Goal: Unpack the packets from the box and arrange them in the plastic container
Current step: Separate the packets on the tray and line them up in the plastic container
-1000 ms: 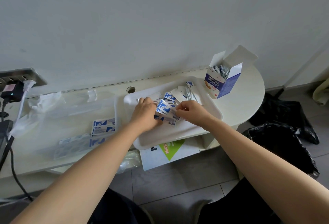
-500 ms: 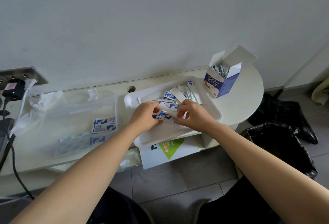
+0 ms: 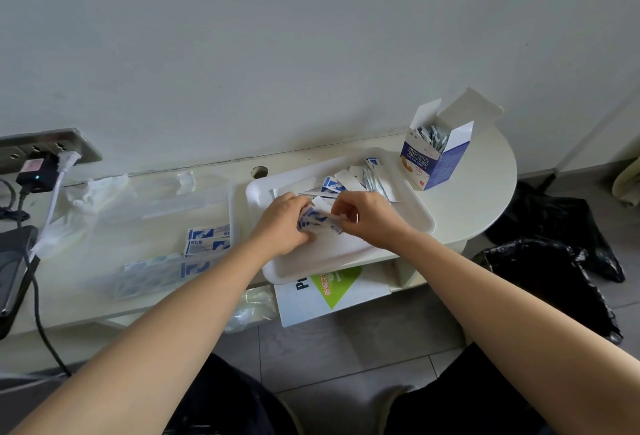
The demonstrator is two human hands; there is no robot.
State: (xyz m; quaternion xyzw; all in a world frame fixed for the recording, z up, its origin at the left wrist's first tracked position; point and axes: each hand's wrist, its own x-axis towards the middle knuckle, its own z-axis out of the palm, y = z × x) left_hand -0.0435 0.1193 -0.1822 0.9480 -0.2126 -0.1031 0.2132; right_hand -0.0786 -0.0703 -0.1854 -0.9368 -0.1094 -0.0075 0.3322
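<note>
Both hands meet over the white tray (image 3: 412, 223). My left hand (image 3: 282, 223) grips a small bunch of blue-and-white packets (image 3: 313, 218), and my right hand (image 3: 363, 218) pinches the bunch's right end. More loose packets (image 3: 360, 180) lie at the tray's back. The open blue-and-white box (image 3: 434, 163) stands upright to the right of the tray with packets inside. A clear plastic container (image 3: 156, 220) sits to the left and holds a few packets (image 3: 207, 239).
A power strip with plugs (image 3: 41, 164) and cables is at the far left beside a dark device (image 3: 14, 261). Crumpled clear wrap (image 3: 93, 195) lies behind the container. Black bags (image 3: 547, 272) sit on the floor right. A white-green carton (image 3: 332, 289) is under the shelf.
Both hands drew back a little toward me from the loose pile, gathering the packets into a tighter bunch held between them. The box and container have not moved.
</note>
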